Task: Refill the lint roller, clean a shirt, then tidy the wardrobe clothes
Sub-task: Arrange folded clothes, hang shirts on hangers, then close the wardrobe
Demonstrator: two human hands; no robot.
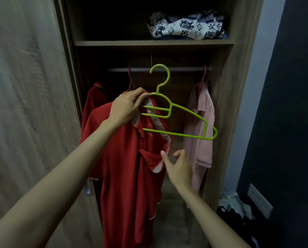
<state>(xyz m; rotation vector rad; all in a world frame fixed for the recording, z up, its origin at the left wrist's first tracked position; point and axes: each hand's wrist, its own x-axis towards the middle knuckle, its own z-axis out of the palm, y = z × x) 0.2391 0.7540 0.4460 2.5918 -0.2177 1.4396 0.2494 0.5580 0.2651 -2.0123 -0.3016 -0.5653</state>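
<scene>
A red polo shirt (124,169) hangs down in front of the open wardrobe. My left hand (127,106) grips its collar together with the left end of a green plastic hanger (178,120), which tilts down to the right, hook up. The hanger's right arm sticks out bare, outside the shirt. My right hand (178,165) is lower, fingers loosely spread, thumb touching the edge of the shirt's open collar flap. It holds nothing.
A rail (158,69) crosses the wardrobe. On it hang another red shirt (94,104) at left and a pink shirt (201,133) at right. A patterned cloth bundle (185,25) lies on the upper shelf (153,43). Wardrobe door (24,104) stands left; clothes heap (232,208) on floor right.
</scene>
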